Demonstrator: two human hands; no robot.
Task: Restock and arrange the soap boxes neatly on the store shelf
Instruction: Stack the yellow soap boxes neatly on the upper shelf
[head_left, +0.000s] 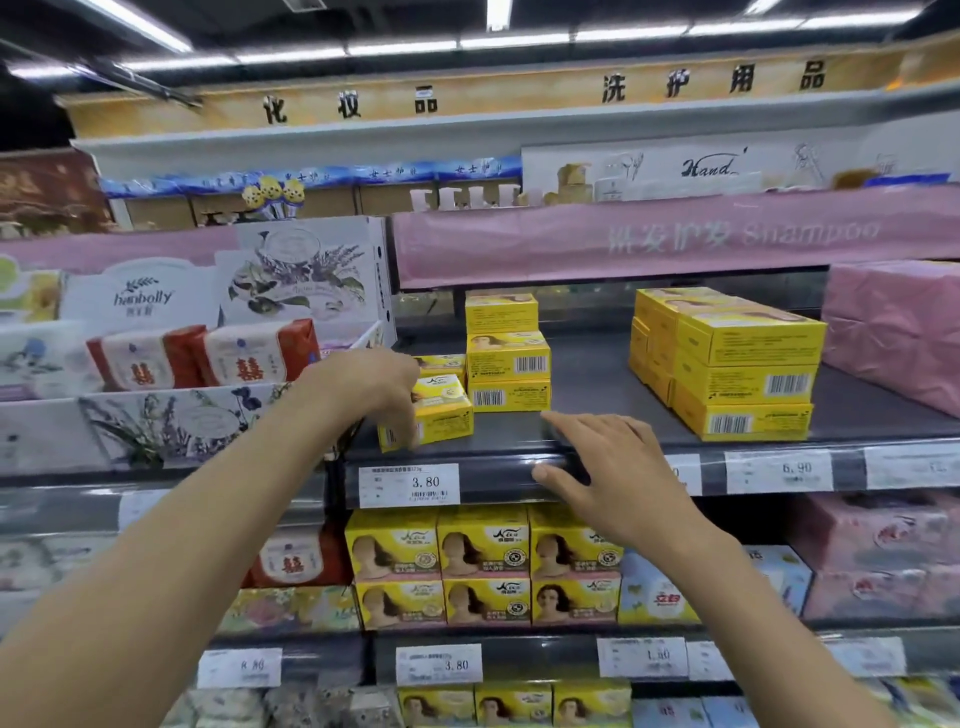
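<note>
My left hand (371, 387) grips a yellow soap box (441, 410) that sits at the left front of the dark shelf (587, 384), fingers curled over its left end. Behind it lies another yellow box (444, 364). A stack of three yellow soap boxes (506, 353) stands just right of these. A larger block of yellow soap boxes (737, 364) stands further right. My right hand (608, 467) hovers open at the shelf's front edge, fingers spread, holding nothing.
Pink wrapped packs (898, 327) fill the shelf's right end. Price tags (410, 483) line the front rail. Below, rows of yellow soap boxes (483, 566) face out. White and red tissue packs (208, 358) crowd the left bay.
</note>
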